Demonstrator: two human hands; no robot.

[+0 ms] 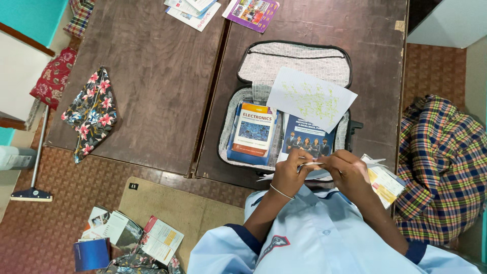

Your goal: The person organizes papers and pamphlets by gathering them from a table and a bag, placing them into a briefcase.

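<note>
An open black bag point(238, 96) with a patterned grey lining lies on the dark wooden table point(152, 81). Inside it sit a blue and orange book point(252, 133) on the left and a dark blue booklet point(307, 140) on the right. A white sheet with green marks point(311, 99) rests tilted over the bag. At the table's near edge, my left hand point(290, 171) and my right hand point(349, 172) meet and both pinch a small white paper point(310, 165). More papers point(385, 182) lie under and beside my right hand.
A floral cloth point(92, 112) hangs over the table's left edge. Leaflets point(195, 11) and a purple magazine point(252, 12) lie at the far edge. A checked cloth point(441, 167) is heaped at right. Booklets point(127, 236) are scattered on the floor beside a tan mat point(172, 205). A mop point(35, 162) stands at left.
</note>
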